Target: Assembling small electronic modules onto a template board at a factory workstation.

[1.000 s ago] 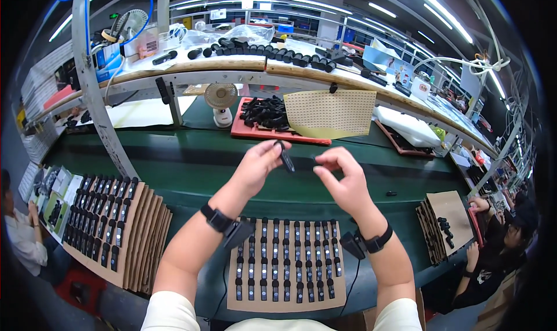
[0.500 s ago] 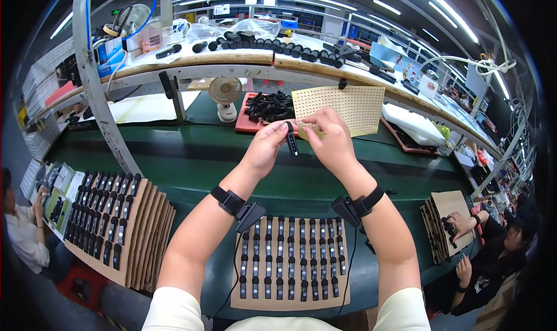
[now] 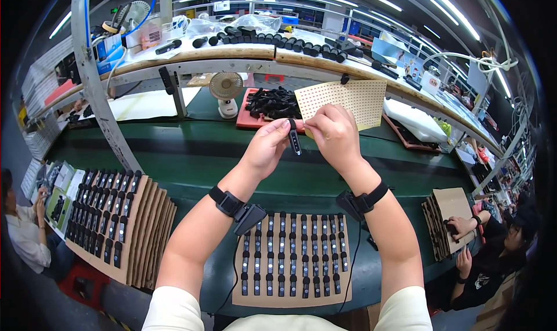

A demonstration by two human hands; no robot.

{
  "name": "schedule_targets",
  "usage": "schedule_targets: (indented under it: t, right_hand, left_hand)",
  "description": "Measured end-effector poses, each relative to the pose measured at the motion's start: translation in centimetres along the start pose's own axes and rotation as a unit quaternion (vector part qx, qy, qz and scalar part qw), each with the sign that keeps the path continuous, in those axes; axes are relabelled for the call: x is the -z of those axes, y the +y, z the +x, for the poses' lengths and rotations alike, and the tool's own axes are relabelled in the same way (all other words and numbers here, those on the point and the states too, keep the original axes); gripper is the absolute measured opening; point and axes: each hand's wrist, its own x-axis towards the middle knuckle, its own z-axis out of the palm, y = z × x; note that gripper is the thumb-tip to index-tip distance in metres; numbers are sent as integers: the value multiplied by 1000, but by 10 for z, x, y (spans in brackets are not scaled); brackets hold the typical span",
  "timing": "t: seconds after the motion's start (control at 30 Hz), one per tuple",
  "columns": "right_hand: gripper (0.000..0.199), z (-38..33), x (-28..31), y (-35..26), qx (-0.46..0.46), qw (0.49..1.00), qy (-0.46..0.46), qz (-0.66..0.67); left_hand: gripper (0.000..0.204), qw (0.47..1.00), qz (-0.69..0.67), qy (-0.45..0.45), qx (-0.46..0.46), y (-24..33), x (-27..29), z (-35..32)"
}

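Note:
My left hand (image 3: 265,151) is closed round the upper end of a small black clip-on microphone (image 3: 295,143), whose body hangs down with small light marks on its front. Just to its right, my right hand (image 3: 337,138) has thumb and fingertips pinched together at the lower left edge of a yellowish sheet of small stickers (image 3: 351,97). Whatever sits between those fingertips is too small or hidden to make out. A black clip (image 3: 344,78) holds the sheet's top at the shelf edge. Below my forearms, a cardboard sheet (image 3: 249,297) bears rows of similar microphones (image 3: 293,247).
A red tray (image 3: 246,120) heaped with black parts lies behind my hands, beside a small fan (image 3: 226,93). Stacked cardboard with microphones (image 3: 104,215) stands left. On the right, a person's hand (image 3: 462,227) works over another cardboard stack (image 3: 449,200). Another person sits far left.
My right hand has moved slightly, its fingertips now pinched at the sheet's lower left edge. My left hand still holds the microphone in nearly the same place.

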Motion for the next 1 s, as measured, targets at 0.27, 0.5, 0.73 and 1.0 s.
schedule_targets:
  t: [0.27, 0.5, 0.73, 1.0]
  right_hand:
    - [13, 2, 0, -2, 13, 1000, -6, -11]
    - [14, 2, 0, -2, 2, 1000, -22, -6]
    - [11, -28, 33, -51, -175, 953, -58, 239]
    - [8, -89, 66, -128, -407, 650, -116, 631]
  left_hand:
    - [29, 1000, -2, 11, -1, 0, -2, -1]
    - [30, 1000, 0, 12, 0, 4, -6, -4]
    - [30, 997, 7, 72, -31, 13, -29, -54]
    - [30, 993, 48, 99, 46, 13, -65, -162]
